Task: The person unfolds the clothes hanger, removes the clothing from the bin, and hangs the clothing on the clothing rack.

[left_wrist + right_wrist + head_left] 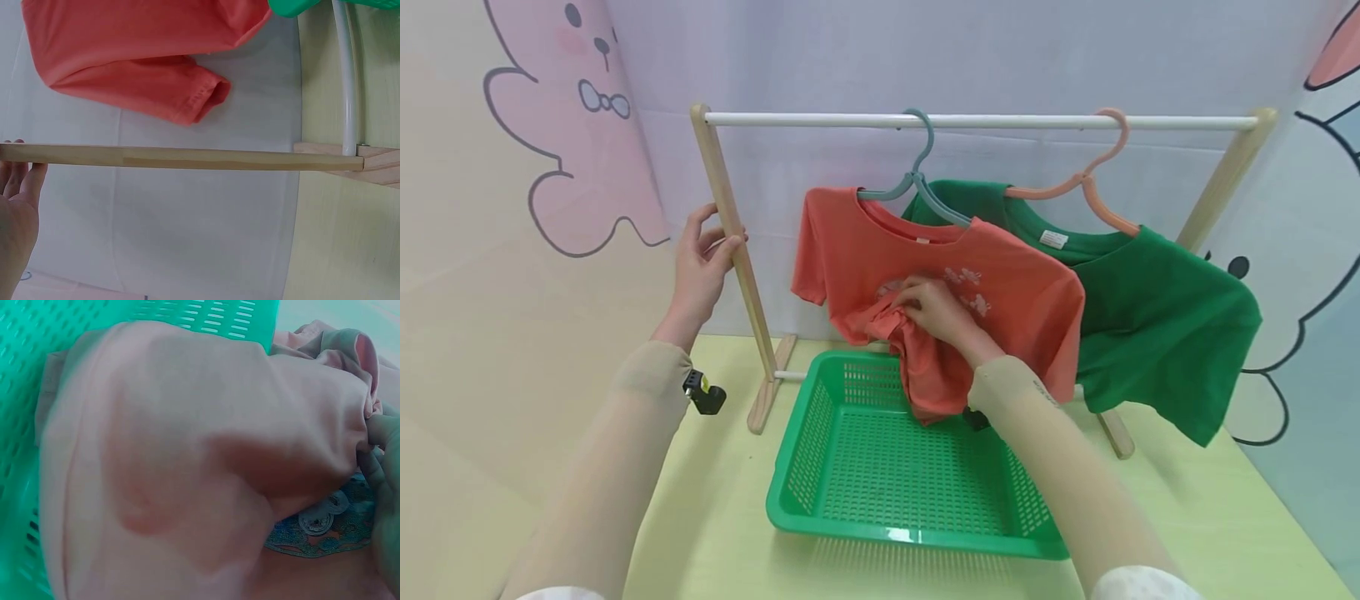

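My right hand (936,310) pinches a bunched fold of a coral-red T-shirt (1022,292) at its front. In the right wrist view the gathered cloth (187,425) fills most of the picture, with the fingers at the right edge. The shirt hangs on a blue-grey hanger (917,177) from the white rail (812,120) of a clothes rack, its bunched lower part drooping into a green basket (917,546). My left hand (700,265) holds the rack's left wooden post (730,208); in the left wrist view, fingertips show beyond the post.
A green T-shirt (1157,325) hangs on an orange-pink hanger (1105,167) to the right, partly behind the red one. The rack's wooden feet (765,400) stand on a pale yellow table (700,500). Behind is a white curtain (775,58) with cartoon figures to the sides.
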Tool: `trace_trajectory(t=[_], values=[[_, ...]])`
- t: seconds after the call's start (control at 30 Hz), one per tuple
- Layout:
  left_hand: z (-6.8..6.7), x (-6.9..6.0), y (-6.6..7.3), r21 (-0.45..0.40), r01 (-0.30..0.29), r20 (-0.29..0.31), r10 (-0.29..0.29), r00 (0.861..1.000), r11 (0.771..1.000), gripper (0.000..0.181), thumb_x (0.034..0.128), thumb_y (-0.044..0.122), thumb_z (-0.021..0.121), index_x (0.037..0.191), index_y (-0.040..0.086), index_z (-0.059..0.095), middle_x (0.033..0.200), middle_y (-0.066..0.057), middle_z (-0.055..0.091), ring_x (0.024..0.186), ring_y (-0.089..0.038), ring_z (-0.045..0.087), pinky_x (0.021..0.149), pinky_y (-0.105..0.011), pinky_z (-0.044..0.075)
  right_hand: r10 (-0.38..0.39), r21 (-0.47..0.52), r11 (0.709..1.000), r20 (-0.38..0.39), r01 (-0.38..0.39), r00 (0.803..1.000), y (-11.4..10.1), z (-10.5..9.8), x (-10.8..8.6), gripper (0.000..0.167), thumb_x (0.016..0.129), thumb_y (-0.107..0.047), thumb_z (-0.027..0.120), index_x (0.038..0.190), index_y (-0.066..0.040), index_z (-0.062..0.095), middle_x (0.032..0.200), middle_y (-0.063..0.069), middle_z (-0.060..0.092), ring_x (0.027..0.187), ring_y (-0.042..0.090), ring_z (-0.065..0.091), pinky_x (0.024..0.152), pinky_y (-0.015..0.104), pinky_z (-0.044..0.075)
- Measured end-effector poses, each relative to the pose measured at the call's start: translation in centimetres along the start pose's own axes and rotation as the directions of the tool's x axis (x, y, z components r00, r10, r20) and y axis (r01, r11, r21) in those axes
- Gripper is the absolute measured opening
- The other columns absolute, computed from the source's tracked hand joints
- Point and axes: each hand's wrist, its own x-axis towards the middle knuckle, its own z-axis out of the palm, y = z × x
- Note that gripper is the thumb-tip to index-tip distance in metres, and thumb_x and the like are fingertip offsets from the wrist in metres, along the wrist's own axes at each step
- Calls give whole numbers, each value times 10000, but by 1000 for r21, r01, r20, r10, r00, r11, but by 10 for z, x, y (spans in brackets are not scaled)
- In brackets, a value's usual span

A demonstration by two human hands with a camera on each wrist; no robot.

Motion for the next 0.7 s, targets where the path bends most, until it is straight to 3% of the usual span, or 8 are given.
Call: trace_trajectory(t=[0.23, 0.7], values=[[-1, 1, -1, -27, -7, -1, 7, 1000, 1000, 486, 949, 22, 612, 1375, 231, 511, 1010, 50, 672, 934, -24, 682, 782, -147, 562, -46, 144, 989, 49, 39, 998, 0, 0, -4, 558, 903, -125, 715, 1430, -152, 536, 1426, 31, 568, 1282, 235, 543, 976, 438, 554], [1, 0, -1, -15, 0, -1, 0, 1000, 1000, 481, 951, 42, 619, 1377, 237, 510, 1007, 69, 669, 936, -25, 681, 787, -144, 559, -114, 129, 986, 74, 104, 991, -3, 1, -17, 572, 913, -147, 708, 1450, -147, 511, 1469, 64, 538, 1264, 253, 563, 972, 463, 551]])
